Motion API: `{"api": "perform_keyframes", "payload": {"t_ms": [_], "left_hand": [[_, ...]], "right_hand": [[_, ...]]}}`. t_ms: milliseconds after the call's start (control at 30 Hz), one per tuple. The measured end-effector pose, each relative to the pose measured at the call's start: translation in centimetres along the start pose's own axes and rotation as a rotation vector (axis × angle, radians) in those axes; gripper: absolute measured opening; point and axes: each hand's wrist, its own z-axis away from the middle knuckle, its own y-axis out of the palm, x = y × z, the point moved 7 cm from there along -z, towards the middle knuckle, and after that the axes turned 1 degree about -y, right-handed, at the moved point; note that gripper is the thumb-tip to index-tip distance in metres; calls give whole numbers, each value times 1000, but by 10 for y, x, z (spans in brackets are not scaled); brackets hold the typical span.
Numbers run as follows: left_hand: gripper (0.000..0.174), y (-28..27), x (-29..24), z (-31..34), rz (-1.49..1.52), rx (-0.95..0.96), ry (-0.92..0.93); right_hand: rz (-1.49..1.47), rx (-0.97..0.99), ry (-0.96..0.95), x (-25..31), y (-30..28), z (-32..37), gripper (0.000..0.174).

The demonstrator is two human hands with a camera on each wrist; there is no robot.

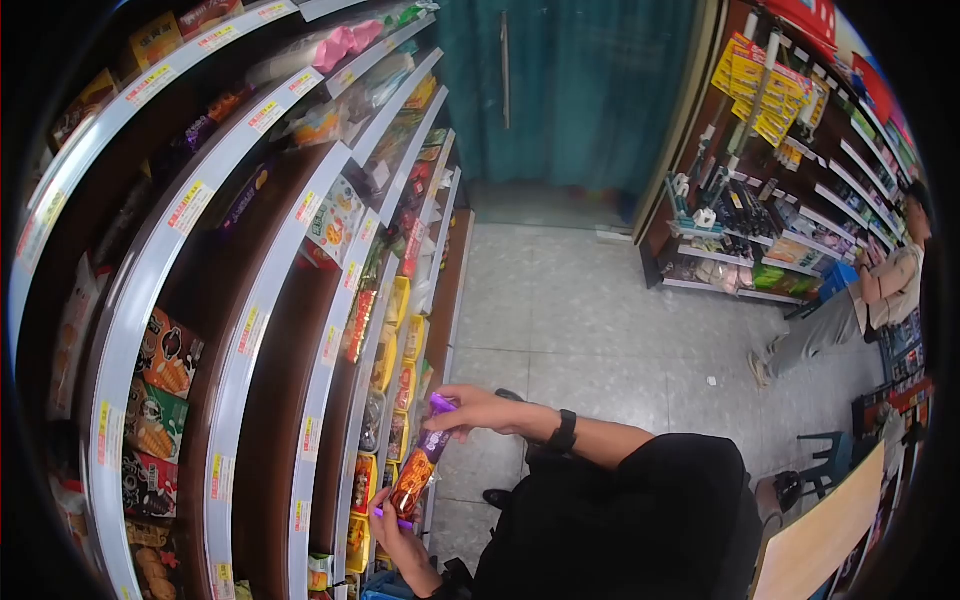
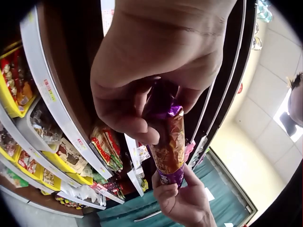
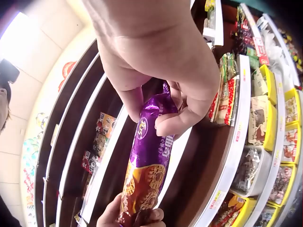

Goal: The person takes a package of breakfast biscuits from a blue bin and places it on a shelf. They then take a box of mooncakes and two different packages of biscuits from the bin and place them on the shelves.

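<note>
Handling a packet (image 1: 416, 476) beside the shelves (image 1: 250, 330)
Right hand (image 1: 475, 410) pinched its one-o'clock end, left hand (image 1: 402, 547) its seven-o'clock end, both grips clamped; turning it seemingly called for both together.

The packet (image 3: 144, 163) is glossy, crinkled plastic, the floor (image 1: 540, 320) smooth with a faint sheen, the shelf edging (image 1: 130, 320) perhaps metal.

A glaring white ceiling light (image 3: 17, 29) washed out parts of both wrist views, and fisheye distortion bowed the long silver shelf edges (image 1: 135, 300).
</note>
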Motion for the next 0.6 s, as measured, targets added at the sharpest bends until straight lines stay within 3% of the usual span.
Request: {"api": "perform_keyframes", "payload": {"t_ms": [100, 233, 400, 600], "left_hand": [[28, 25, 2, -9, -135, -46, -37], [29, 77, -13, -41, -317, -26, 181], [32, 147, -50, -85, -397, -116, 200], [31, 220, -118, -106, -499, -222, 454]], "right_hand": [[31, 98, -53, 13, -12, -32, 34], [-11, 226, -87, 49, -48, -83, 34], [-25, 397, -126, 130, -96, -121, 39], [9, 557, -322, 229, -115, -155, 37]]}}
